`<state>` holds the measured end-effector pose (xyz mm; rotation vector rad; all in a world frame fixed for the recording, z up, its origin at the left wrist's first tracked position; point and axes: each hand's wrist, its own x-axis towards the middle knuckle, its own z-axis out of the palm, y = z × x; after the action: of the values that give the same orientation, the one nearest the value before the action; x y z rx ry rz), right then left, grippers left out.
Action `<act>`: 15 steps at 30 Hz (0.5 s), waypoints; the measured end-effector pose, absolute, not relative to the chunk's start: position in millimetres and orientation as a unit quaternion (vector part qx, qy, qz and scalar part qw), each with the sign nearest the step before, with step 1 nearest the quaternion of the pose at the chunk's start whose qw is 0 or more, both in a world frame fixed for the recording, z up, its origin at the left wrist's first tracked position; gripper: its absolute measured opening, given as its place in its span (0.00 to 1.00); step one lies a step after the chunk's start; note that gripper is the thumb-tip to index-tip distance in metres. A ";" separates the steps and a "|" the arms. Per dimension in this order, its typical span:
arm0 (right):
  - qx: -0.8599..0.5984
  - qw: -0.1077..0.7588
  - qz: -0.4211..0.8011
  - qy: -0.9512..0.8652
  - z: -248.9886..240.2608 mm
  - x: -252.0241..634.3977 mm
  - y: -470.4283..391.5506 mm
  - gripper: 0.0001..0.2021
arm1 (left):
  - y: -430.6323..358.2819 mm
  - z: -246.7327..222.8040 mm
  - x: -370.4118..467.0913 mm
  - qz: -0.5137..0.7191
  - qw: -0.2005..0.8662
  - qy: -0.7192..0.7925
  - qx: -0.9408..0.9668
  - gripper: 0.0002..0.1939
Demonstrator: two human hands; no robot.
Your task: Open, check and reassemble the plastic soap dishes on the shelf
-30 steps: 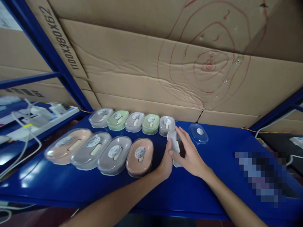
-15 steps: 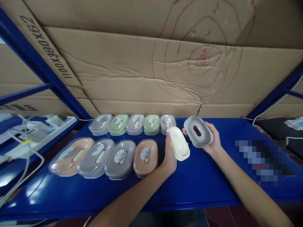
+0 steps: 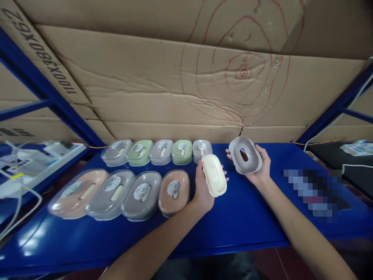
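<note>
Two pieces parted, one to each hand

One second ago both hands were together around a single gray piece; now they are apart. Left hand holds the cream tray, just right of the peach box that ends the front row. Right hand holds the gray shell, farther right of the peach box and farther back. The gap is slightly wider than half a second ago. Shell's hollow faces the camera, with an oblong hole through its floor. Tray shows a matching oblong in its middle (raised or sunken, cannot tell).

Left fingers: curled around the tray from beneath, tips a little spread past its right edge. Right fingers: cupped under the shell, tips showing at both sides; their middle lengths are hidden.

No shift seen among the front-row boxes left of the peach box, nor the back-row boxes beyond it.

Judgement: this unit is now in two loose parts, whereas its neighbors sit whole under clear lids.
</note>
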<state>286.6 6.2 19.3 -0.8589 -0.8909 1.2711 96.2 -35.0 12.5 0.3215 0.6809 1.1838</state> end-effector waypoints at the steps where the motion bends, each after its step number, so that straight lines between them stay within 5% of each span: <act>1: -0.384 0.626 0.548 -0.401 19.4 282.0 5.1 0.38 | -33.9 11.6 97.0 0.546 0.761 0.318 0.146 0.33; 15: -0.468 0.560 0.200 -0.653 -13.6 227.5 -30.0 0.32 | -34.0 10.0 104.2 0.575 0.751 0.283 0.157 0.30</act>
<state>227.5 -30.0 -13.6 -1.1042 -1.5398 0.4712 104.2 -34.0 10.0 0.3419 0.6181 1.2562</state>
